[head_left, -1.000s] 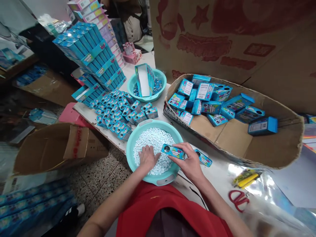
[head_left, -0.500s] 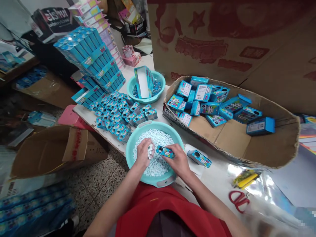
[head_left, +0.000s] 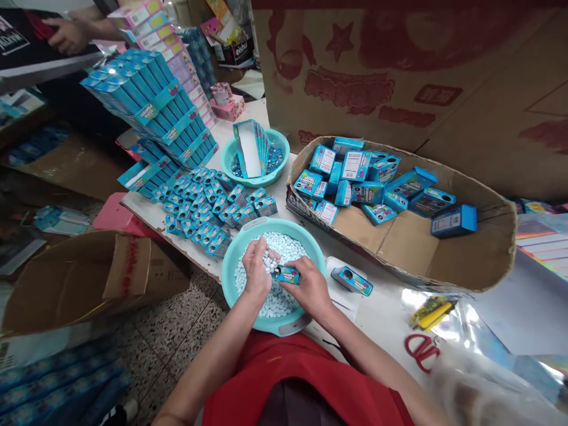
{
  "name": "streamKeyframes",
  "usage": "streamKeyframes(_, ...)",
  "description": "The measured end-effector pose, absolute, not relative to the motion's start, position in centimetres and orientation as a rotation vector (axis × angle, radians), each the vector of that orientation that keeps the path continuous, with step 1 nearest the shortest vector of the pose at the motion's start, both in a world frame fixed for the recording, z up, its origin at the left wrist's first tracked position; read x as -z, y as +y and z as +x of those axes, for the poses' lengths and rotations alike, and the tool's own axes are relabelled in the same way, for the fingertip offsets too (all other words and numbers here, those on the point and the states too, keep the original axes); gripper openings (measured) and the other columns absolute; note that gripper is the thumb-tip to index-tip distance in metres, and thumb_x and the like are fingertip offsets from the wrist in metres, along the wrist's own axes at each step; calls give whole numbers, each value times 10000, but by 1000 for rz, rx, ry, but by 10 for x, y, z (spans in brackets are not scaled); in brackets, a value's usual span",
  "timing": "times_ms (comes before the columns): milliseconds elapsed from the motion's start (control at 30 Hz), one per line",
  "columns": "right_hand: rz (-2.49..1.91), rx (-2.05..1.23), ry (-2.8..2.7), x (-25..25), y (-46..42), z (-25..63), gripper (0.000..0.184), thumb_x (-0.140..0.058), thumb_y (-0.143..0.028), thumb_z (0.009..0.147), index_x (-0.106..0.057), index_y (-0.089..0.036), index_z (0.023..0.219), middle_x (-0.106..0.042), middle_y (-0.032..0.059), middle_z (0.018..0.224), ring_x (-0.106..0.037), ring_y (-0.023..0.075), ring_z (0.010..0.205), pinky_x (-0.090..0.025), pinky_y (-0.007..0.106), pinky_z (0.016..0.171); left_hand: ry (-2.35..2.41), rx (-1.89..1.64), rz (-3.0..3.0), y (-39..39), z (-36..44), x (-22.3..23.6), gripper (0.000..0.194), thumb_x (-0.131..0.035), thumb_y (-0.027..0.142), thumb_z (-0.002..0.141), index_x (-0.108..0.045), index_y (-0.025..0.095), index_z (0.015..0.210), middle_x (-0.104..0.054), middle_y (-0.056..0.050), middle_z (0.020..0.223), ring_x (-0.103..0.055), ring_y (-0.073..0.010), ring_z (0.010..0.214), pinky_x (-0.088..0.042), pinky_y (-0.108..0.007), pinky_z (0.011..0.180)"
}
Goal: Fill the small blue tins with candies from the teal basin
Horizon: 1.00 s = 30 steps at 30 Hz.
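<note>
White, pebble-like pieces (head_left: 277, 309) fill a round turquoise plastic basin (head_left: 229, 283) at the near edge of a white table (head_left: 381, 316), in the head view. Over this basin the left hand (head_left: 258, 269) is cupped, its fingers curled around a small heap of the same pieces. The right hand (head_left: 310, 285) holds a small blue printed carton (head_left: 289, 274), its fingers narrowed on the carton's sides. This carton lies nearly level above the basin, and its end with a dark round spot meets the left fingers; whether any piece is inside cannot be told.

Just to the right of the basin another small blue carton (head_left: 352, 281) rests beside the right wrist. Left of and behind the basin, many small blue cartons (head_left: 206, 204) stand close together, with a tall stack of blue display boxes (head_left: 155, 112) beyond them. A second turquoise basin (head_left: 266, 181) bears upright folded blue card sheets (head_left: 249, 149) among shiny blue items. On the right, a long, low brown cardboard tray (head_left: 410, 236) contains larger blue boxes (head_left: 355, 165), mostly toward its left end. Red-handled scissors (head_left: 423, 351) lie nearer, below a yellow packet (head_left: 435, 316). At upper left, a co-worker's hand (head_left: 71, 36) shows beside a black box (head_left: 18, 38).
</note>
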State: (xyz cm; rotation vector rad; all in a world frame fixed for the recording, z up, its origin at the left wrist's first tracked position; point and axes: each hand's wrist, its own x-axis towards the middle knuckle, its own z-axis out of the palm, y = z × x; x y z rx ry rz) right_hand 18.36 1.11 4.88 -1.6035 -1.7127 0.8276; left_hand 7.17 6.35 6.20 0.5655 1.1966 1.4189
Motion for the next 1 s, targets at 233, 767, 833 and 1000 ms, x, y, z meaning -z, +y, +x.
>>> streamKeyframes(233, -1563, -834, -1672, -57, 7, 185, 288, -701, -156, 666, -625, -223, 936, -589, 43, 864, -567, 245, 849, -466, 362, 738, 1237, -1419, 554, 58, 78, -72, 332, -664, 415, 733, -470, 172, 619, -525, 43, 542, -539, -97, 480, -423, -222, 503)
streamKeyframes(767, -1536, -913, -1575, -45, 5, 190, 296, -717, -153, 676, -616, -228, 944, -589, 32, 882, -576, 229, 865, -469, 360, 775, 1182, -1322, 522, 59, 81, -72, 401, -686, 475, 719, -423, 182, 644, -414, 76, 495, -343, -30, 366, -236, -158, 339)
streamKeyframes(833, -1485, -921, -1536, -43, 2, 192, 286, -720, -170, 684, -619, -235, 943, -593, 29, 882, -583, 223, 857, -478, 354, 769, 1121, -1295, 433, 63, 74, -77, 412, -696, 493, 704, -426, 185, 660, -380, 86, 475, -320, -27, 352, -214, -154, 328)
streamKeyframes(1000, -1458, -906, -1497, -35, -3, 197, 287, -733, -194, 687, -627, -237, 950, -600, 32, 892, -587, 225, 864, -485, 358, 765, 1132, -1223, 198, 72, 51, -62, 338, -699, 412, 719, -454, 179, 710, -488, 54, 539, -445, -41, 408, -281, -134, 354)
